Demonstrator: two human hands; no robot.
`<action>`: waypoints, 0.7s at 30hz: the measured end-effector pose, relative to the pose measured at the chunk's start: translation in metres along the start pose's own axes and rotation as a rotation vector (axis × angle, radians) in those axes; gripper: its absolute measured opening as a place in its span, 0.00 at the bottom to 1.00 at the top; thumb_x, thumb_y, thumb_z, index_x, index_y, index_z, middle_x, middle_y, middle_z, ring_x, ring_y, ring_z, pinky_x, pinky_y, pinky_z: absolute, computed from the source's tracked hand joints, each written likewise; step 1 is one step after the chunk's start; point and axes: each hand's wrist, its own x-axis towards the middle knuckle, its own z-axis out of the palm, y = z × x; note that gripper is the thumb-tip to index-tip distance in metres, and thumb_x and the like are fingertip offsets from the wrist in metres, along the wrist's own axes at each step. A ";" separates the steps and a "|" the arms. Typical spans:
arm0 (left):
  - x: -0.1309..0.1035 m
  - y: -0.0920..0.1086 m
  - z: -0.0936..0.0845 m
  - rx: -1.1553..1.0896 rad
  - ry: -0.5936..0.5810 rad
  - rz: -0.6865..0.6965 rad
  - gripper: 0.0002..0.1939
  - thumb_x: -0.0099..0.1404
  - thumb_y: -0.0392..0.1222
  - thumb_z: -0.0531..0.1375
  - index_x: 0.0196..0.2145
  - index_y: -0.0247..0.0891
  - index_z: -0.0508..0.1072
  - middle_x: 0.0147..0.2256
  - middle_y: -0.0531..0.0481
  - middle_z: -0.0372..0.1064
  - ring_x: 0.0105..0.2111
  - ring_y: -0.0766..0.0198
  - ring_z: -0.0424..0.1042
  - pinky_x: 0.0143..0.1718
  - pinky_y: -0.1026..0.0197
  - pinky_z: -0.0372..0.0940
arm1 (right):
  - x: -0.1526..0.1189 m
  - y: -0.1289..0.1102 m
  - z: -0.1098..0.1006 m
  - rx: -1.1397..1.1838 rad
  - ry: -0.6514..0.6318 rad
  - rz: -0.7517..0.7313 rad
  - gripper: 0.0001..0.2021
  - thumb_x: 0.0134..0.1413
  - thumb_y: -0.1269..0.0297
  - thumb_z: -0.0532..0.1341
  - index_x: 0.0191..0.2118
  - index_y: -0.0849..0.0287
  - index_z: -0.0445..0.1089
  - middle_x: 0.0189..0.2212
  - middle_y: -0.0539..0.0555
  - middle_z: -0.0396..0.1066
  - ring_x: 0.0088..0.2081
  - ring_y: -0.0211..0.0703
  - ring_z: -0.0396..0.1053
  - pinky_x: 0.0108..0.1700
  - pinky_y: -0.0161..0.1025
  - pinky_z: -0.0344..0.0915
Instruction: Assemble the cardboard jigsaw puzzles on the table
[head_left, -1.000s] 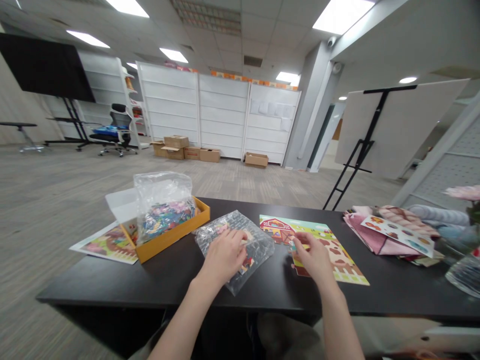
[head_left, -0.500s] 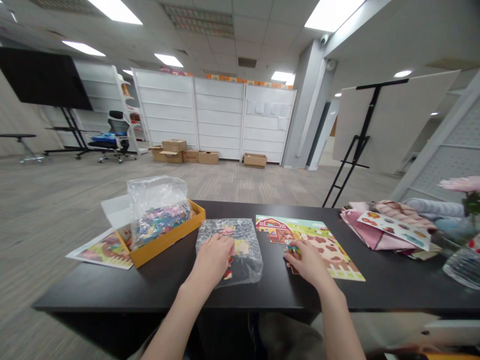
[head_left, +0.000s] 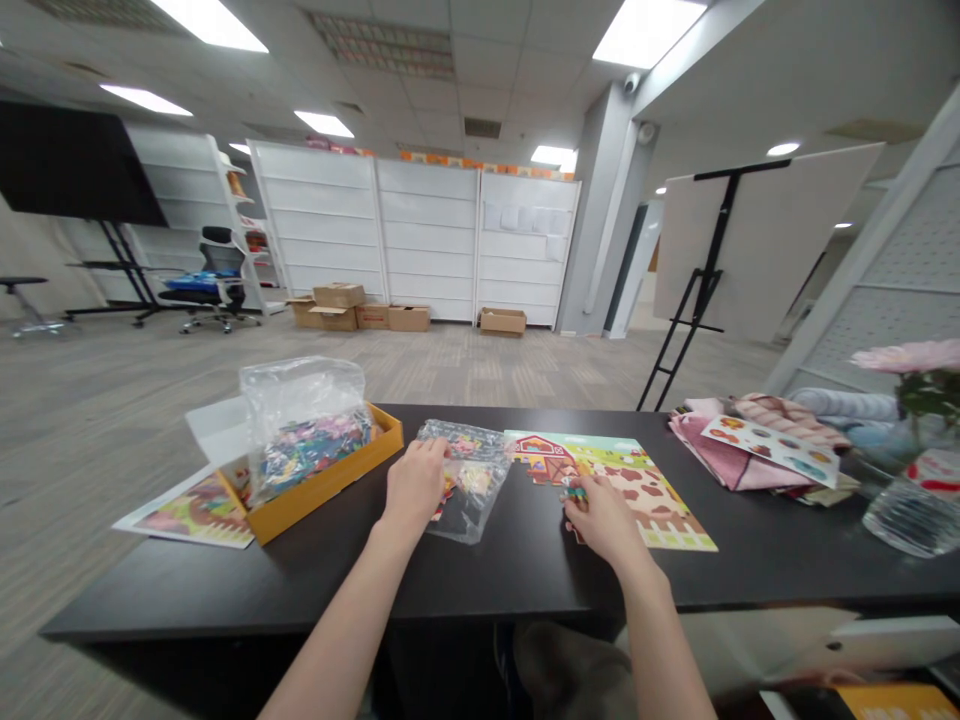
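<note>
My left hand (head_left: 417, 482) is closed on the left side of a clear plastic bag (head_left: 466, 518), which looks crumpled and partly raised off the table. Several colourful jigsaw pieces (head_left: 474, 478) show in or on the bag; which of these I cannot tell. My right hand (head_left: 606, 515) has its fingers curled round a small jigsaw piece (head_left: 575, 493) with green on it, at the left edge of a partly assembled jigsaw puzzle (head_left: 651, 482). The puzzle shows a red barn, brown-and-white patches and a pale fence. My fingers hide part of that edge.
On the left of the black table (head_left: 315, 580) stands a yellow box (head_left: 322, 490) holding a bag of puzzle pieces (head_left: 311, 445). A printed picture sheet (head_left: 187, 515) lies beside it. To the right are folded cloths (head_left: 694, 450), a sticker sheet (head_left: 772, 450) and a glass vase (head_left: 911, 515).
My left hand has gripped the plastic bag's left side, and the flat bag has bunched up and tilted. My right hand stays at the puzzle's edge. The view has shifted slightly.
</note>
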 end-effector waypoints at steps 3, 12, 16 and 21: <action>0.004 -0.001 0.003 -0.002 -0.011 0.003 0.17 0.66 0.27 0.51 0.47 0.38 0.72 0.44 0.43 0.76 0.47 0.53 0.70 0.45 0.55 0.66 | -0.001 -0.001 -0.002 0.003 0.006 0.017 0.12 0.58 0.65 0.58 0.46 0.57 0.75 0.48 0.60 0.73 0.47 0.51 0.71 0.47 0.42 0.63; -0.032 0.034 -0.011 -0.178 -0.160 0.376 0.22 0.65 0.30 0.55 0.56 0.42 0.70 0.56 0.45 0.70 0.57 0.52 0.65 0.61 0.48 0.58 | -0.001 -0.006 -0.003 -0.033 -0.011 0.010 0.12 0.58 0.65 0.57 0.44 0.58 0.75 0.45 0.60 0.74 0.41 0.49 0.73 0.38 0.39 0.61; -0.042 0.058 -0.002 -0.170 -0.210 0.507 0.26 0.67 0.28 0.51 0.59 0.46 0.68 0.61 0.45 0.64 0.60 0.51 0.63 0.60 0.46 0.59 | -0.002 -0.004 -0.001 -0.040 0.011 -0.001 0.14 0.61 0.63 0.57 0.49 0.57 0.75 0.49 0.61 0.74 0.42 0.50 0.73 0.40 0.41 0.62; -0.033 0.063 0.011 -0.129 -0.272 0.441 0.21 0.68 0.29 0.50 0.53 0.40 0.73 0.58 0.43 0.68 0.59 0.49 0.64 0.60 0.45 0.61 | -0.003 0.002 0.001 -0.060 0.045 -0.038 0.14 0.62 0.61 0.58 0.50 0.54 0.75 0.50 0.59 0.74 0.47 0.54 0.73 0.44 0.43 0.64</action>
